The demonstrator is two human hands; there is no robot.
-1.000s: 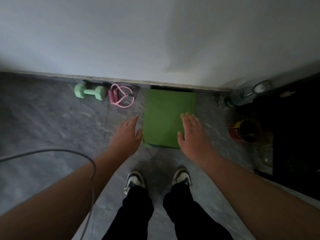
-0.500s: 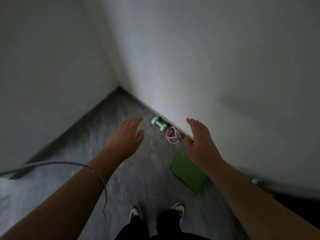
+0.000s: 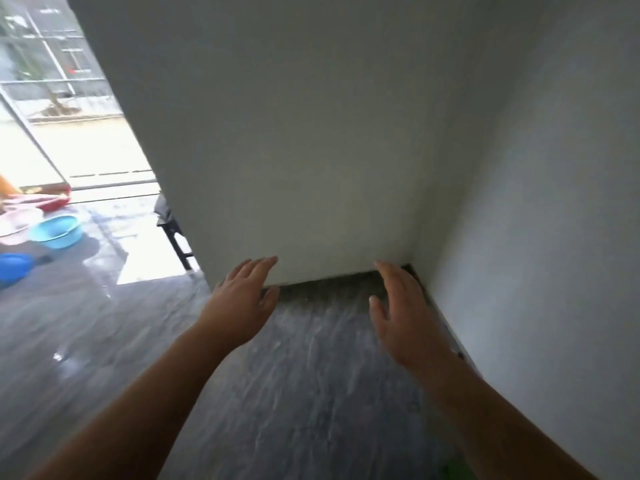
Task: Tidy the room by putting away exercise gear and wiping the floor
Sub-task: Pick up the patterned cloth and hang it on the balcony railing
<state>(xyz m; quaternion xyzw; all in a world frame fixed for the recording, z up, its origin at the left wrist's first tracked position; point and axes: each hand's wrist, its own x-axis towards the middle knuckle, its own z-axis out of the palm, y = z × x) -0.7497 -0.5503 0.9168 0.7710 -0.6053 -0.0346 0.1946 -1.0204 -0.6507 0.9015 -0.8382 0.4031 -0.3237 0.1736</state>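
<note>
- At nine to ten o'clock, a bright doorway opens onto a wet-looking patio where a light blue basin (image 3: 57, 232), a darker blue basin (image 3: 14, 268) and a red tray (image 3: 52, 201) sit near one another.
- Just right of the doorway, a dark bench leg (image 3: 178, 242) shows behind the wall edge.
- The left hand (image 3: 242, 299) is held out flat at about eleven o'clock, fingers spread, gripping nothing.
- The grey marbled floor (image 3: 294, 375) between the hands is bare; no cloth or mop is in view, so I judge the wiping not yet started.
- The right hand (image 3: 403, 313) reaches toward the corner at one o'clock, likewise spread and empty.
- At five o'clock, a sliver of green (image 3: 452, 474) at the bottom edge may be exercise gear lying by the wall; too little shows to tell. Whether that counts as put away is unclear.
</note>
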